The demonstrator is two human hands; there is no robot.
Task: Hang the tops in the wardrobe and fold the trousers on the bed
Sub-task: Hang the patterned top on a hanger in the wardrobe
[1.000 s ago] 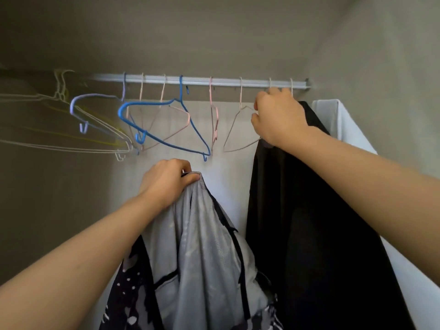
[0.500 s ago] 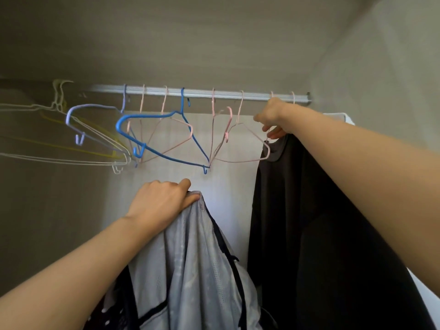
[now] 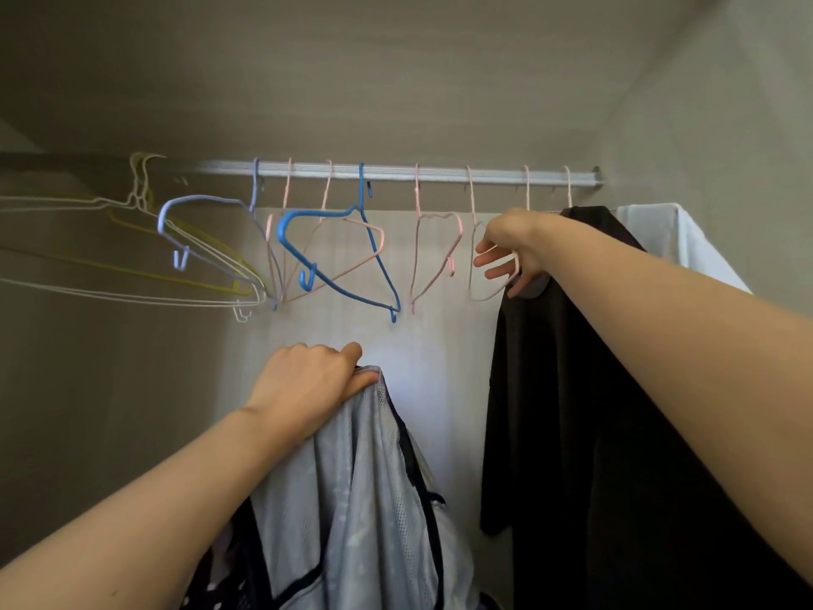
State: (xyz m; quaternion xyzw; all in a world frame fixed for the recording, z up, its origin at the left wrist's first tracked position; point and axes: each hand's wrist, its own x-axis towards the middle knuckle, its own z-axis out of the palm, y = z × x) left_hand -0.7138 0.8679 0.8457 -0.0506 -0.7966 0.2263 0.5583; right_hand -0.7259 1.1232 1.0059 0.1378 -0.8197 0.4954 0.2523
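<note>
Two hands up, left hand (image 3: pixel 308 385) grip grasping grey top (image 3: pixel 352 499), right hand (image 3: pixel 510 248) grip released at pink hanger (image 3: pixel 484 298)

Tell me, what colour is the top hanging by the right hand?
Black; the hanging top shows best in the head view.

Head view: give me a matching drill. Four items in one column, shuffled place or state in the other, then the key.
Things:
1. blue hanger
2. black top
3. grey mesh top
4. empty pink hanger beside the black top

States:
A. gripped by the left hand
B. hanging near the right end of the rail
C. at the fingers of the right hand
D. empty near mid-rail, no hand on it

Pairs: 1-D, 2-B, 3-A, 4-C
</note>
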